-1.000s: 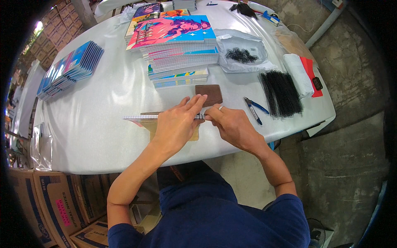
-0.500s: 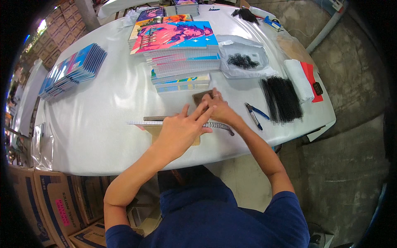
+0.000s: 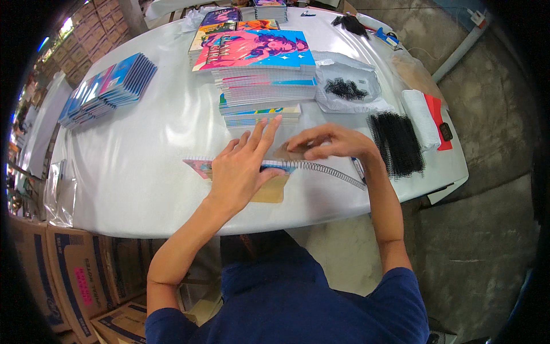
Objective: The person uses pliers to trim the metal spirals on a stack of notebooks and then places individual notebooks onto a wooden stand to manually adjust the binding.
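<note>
White table (image 3: 143,172), rounded edge, over bare concrete floor (image 3: 487,229). Cardboard boxes (image 3: 74,281) stacked at near left.

Far centre: tall stack of notebooks (image 3: 258,74) with bright pink-and-blue covers. Far left: fanned row of blue books (image 3: 106,89). Right of the stack: clear bag (image 3: 349,89) of small black pieces. Farther right: bundle of black combs (image 3: 396,143), then a white cloth (image 3: 421,112) beside a red item (image 3: 438,117).

Notebook (image 3: 200,166) lies flat at the near edge, centre. Colourful cover corner shows at left; brown card back shows beneath. Metal spiral (image 3: 332,172) runs along its far edge and sticks out to the right.

Left hand (image 3: 243,169) lies flat on the notebook, fingers spread and extended, pressing down, gripping nothing. Right hand (image 3: 332,143) is just right of it, over the spiral's line, fingers curled and pinched low at the notebook's far edge; cannot tell exactly what the grip has hold of.
</note>
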Motion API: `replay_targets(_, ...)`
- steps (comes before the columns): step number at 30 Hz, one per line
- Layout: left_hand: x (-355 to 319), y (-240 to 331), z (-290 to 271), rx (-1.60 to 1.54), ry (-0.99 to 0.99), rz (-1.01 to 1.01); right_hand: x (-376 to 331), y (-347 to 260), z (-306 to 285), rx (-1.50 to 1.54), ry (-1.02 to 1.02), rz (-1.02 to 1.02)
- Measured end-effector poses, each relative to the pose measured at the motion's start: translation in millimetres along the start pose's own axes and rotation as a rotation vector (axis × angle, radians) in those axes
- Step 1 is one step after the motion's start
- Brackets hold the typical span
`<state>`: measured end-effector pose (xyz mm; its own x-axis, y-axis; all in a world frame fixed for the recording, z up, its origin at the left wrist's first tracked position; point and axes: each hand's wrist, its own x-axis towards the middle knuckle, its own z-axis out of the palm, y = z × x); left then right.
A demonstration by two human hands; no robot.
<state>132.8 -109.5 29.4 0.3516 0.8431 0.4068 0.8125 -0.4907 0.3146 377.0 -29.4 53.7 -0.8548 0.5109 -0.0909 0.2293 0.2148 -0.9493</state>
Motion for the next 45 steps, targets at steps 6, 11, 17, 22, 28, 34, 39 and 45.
replay_targets(6, -2.5, -3.1, -0.4, 0.061, 0.036, 0.012, 6.3, 0.7, -0.5, -0.064, -0.019, -0.059)
replay_targets(11, -4.6, -8.3, 0.5, 0.113, 0.096, 0.025, 14.0, 14.6, 2.4, 0.556, -0.168, -0.543)
replay_targets(17, -9.6, -13.2, -3.7, 0.110, 0.096, -0.023, 30.0, 16.3, -0.5, 0.312, -0.134, -0.333)
replay_targets(22, -12.8, -17.2, -9.4, 0.116, 0.105, -0.040, 40.4, 12.2, -0.6, 0.028, -0.056, -0.154)
replay_targets(28, -16.0, -25.4, -12.1, 0.128, 0.132, -0.097, 44.7, 5.7, -2.8, 0.112, 0.045, -0.255)
replay_targets(34, -18.5, -27.2, -14.9, 0.107, 0.129, -0.093, 45.7, -4.9, -5.0, 0.050, 0.013, -0.037)
replay_targets(39, -20.9, -25.4, -16.1, 0.107, 0.137, -0.107, 38.6, 2.1, 5.0, 0.081, 0.032, -0.078)
replay_targets(45, -20.9, -26.1, -17.3, 0.115, 0.122, -0.127, 57.0, 12.4, 6.3, -0.121, -0.034, -0.144)
